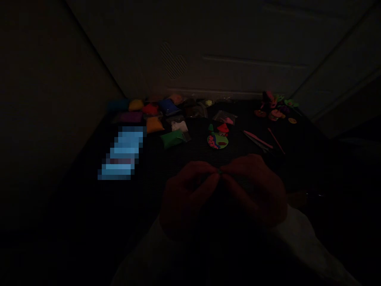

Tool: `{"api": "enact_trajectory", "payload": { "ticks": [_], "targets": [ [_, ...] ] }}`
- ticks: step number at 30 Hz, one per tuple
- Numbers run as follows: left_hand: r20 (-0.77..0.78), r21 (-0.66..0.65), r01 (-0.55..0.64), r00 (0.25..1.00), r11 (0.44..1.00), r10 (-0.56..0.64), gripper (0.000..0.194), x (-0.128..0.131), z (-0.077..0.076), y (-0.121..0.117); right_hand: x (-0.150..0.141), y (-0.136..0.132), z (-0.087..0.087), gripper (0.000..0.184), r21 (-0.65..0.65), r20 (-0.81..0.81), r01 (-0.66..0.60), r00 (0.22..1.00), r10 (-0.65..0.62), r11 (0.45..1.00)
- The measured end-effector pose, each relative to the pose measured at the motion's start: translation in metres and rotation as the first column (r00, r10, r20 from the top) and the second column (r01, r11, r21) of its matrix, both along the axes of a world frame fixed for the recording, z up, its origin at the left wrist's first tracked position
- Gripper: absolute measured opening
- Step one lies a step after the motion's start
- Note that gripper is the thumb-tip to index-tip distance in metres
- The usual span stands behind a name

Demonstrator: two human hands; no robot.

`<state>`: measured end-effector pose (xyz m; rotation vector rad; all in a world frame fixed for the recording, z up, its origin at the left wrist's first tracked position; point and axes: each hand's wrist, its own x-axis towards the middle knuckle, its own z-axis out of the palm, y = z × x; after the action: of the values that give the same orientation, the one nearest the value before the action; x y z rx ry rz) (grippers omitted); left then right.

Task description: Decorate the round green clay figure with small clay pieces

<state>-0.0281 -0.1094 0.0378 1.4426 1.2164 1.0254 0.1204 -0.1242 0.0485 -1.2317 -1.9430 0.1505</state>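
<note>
My left hand (186, 196) and my right hand (260, 188) meet fingertip to fingertip above the dark table. Between them is a tiny green piece of modelling clay (220, 171), pinched by both and mostly covered by the fingers. Just beyond the hands lies a clay model: a round green base (220, 142) with pink flowers and a blue strip at its left. At the back of that base stands a small house with a red roof (223, 128), beside a green cone (211, 127). The scene is very dark, so finer detail is lost.
Bags of coloured clay, among them a green bag (172, 138) and an orange one (154, 124), line the back left. A lit, blurred screen (123, 153) is at left. Scissors (257, 140) and a thin pink stick (276, 140) lie right. Small clay figures (275, 114) stand behind.
</note>
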Motion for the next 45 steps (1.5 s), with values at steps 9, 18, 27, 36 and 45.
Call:
{"api": "enact_trajectory", "payload": {
  "ticks": [9, 18, 27, 36, 45],
  "targets": [
    [-0.010, 0.016, 0.009, 1.000, 1.000, -0.009, 0.008, 0.000, 0.000, 0.002, 0.000, -0.001, 0.000, 0.015, 0.008, -0.003, -0.002, 1.000, 0.002, 1.000],
    [-0.017, 0.007, -0.002, 1.000, 1.000, 0.002, 0.009, -0.001, 0.000, 0.000, -0.002, 0.000, 0.000, 0.014, 0.021, 0.002, -0.002, 1.000, 0.002, 1.000],
    [0.007, -0.021, 0.023, 1.000, 1.000, -0.023, 0.011, -0.001, -0.003, 0.001, 0.001, 0.001, 0.000, 0.013, -0.002, 0.005, 0.014, 1.000, -0.014, 1.000],
    [-0.030, -0.021, 0.010, 0.999, 1.000, -0.011, 0.008, 0.000, -0.003, 0.002, 0.001, -0.001, -0.001, 0.015, 0.024, -0.002, 0.046, 0.999, -0.046, 0.999],
    [-0.066, 0.004, 0.010, 0.998, 1.000, -0.010, 0.013, -0.003, -0.003, 0.004, 0.117, 0.022, -0.041, 0.021, -0.040, 0.408, 0.406, 0.841, -0.356, 0.913]
  ]
}}
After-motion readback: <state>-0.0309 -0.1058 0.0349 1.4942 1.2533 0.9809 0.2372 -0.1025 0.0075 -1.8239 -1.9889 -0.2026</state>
